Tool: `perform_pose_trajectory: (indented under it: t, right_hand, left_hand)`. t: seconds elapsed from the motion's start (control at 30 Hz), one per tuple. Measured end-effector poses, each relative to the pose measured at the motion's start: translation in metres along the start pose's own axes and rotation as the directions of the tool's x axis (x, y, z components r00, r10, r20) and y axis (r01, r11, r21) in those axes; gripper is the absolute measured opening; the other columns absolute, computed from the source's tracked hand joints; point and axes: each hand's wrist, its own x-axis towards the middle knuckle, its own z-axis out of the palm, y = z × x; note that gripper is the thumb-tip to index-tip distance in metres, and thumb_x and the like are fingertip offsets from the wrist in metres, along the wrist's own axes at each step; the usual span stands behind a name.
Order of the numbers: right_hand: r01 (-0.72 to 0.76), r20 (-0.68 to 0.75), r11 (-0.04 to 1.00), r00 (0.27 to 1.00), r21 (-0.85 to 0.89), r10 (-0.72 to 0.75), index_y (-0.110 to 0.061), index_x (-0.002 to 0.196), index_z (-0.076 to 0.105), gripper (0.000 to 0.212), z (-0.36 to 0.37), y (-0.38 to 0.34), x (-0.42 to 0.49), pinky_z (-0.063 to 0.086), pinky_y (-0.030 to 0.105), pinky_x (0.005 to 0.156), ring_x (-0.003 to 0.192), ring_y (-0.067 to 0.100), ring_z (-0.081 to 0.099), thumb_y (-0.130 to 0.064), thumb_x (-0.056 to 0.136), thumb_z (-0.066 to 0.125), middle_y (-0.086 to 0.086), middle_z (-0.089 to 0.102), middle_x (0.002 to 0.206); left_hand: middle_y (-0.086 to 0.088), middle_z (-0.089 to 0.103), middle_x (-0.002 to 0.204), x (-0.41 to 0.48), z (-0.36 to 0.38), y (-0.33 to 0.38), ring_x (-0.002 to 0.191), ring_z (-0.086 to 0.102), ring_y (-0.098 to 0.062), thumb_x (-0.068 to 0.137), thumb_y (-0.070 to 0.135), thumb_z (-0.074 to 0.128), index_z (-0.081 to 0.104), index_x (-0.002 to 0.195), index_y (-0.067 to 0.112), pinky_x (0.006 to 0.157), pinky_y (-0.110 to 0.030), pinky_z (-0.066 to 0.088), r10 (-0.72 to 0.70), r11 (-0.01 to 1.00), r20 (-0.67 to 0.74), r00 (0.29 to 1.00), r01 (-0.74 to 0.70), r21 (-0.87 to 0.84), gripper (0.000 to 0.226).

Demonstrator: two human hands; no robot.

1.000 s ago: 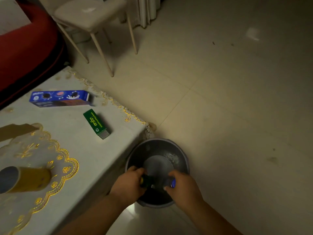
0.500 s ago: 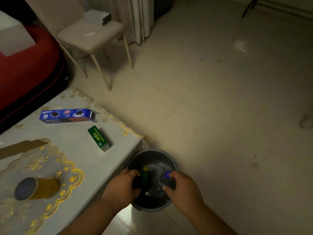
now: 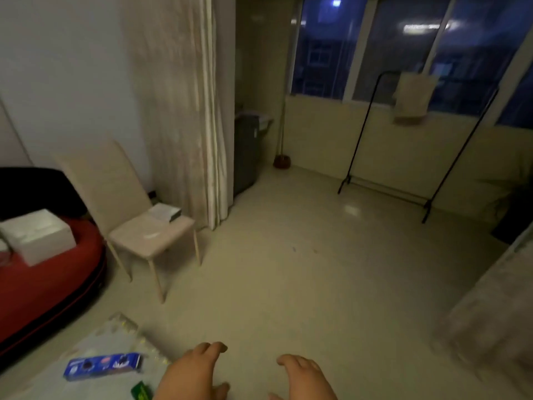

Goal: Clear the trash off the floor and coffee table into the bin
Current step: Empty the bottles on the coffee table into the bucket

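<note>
My left hand [image 3: 193,373] and my right hand [image 3: 305,376] hang at the bottom edge of the view, both with fingers spread and nothing in them. The bin is out of view below. On the coffee table [image 3: 57,379] at the bottom left lies a blue cookie box [image 3: 102,366], and a small green box [image 3: 141,391] shows just left of my left hand. The view is blurred by head motion.
A beige chair [image 3: 144,235] with a small white box [image 3: 165,212] on its seat stands by a curtain [image 3: 184,111]. A red sofa [image 3: 43,290] is at left, a black clothes rack [image 3: 418,140] by the windows, and pale fabric [image 3: 490,319] at right.
My head has tilted up, so the bin and most of the table have dropped out of view. Both hands have let go of the bottles they held over the bin and are now open.
</note>
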Motion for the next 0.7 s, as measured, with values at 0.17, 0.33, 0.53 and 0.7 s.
perform_pose_trajectory:
  t: [0.17,0.33,0.53,0.7]
  right_hand:
    - [0.079,-0.110,0.996,0.990,-0.044,-0.084,-0.038,0.142,0.035,0.057,-0.082,-0.040,-0.037,0.020,0.013,0.101,0.139,0.015,0.032,-0.047,0.088,0.049,-0.010,0.037,0.150]
    - [0.147,-0.182,0.983,0.969,-0.107,-0.165,-0.038,0.141,0.038,0.057,-0.115,-0.077,-0.074,0.017,0.010,0.094,0.135,0.012,0.036,-0.053,0.087,0.047,-0.014,0.041,0.146]
    - [0.222,-0.150,0.964,0.958,-0.146,-0.243,-0.040,0.139,0.038,0.052,-0.128,-0.132,-0.105,0.028,0.022,0.109,0.134,0.018,0.038,-0.047,0.088,0.046,-0.006,0.042,0.146]
    - [0.309,-0.079,0.918,0.938,-0.248,-0.338,-0.040,0.142,0.036,0.064,-0.095,-0.212,-0.130,0.032,0.029,0.110,0.137,0.016,0.037,-0.052,0.083,0.057,-0.007,0.041,0.148]
  left_hand:
    - [0.017,0.034,0.153,-0.030,-0.089,0.043,0.139,0.039,-0.009,0.088,0.059,0.046,0.031,0.142,0.047,0.109,-0.029,0.032,0.021,1.000,-0.112,0.993,-0.022,-0.005,0.057]
    - [0.016,0.033,0.155,-0.073,-0.140,0.065,0.142,0.036,-0.009,0.093,0.058,0.038,0.030,0.143,0.047,0.113,-0.033,0.027,-0.050,0.999,-0.140,0.989,0.051,0.008,0.052]
    - [0.020,0.034,0.154,-0.131,-0.185,0.050,0.141,0.037,-0.007,0.085,0.069,0.044,0.029,0.142,0.051,0.115,-0.036,0.026,-0.147,0.988,-0.170,0.974,0.154,0.029,0.062]
    - [0.018,0.042,0.148,-0.216,-0.207,-0.006,0.138,0.041,-0.010,0.076,0.070,0.051,0.032,0.144,0.048,0.115,-0.038,0.028,-0.250,0.961,-0.267,0.931,0.272,0.048,0.074]
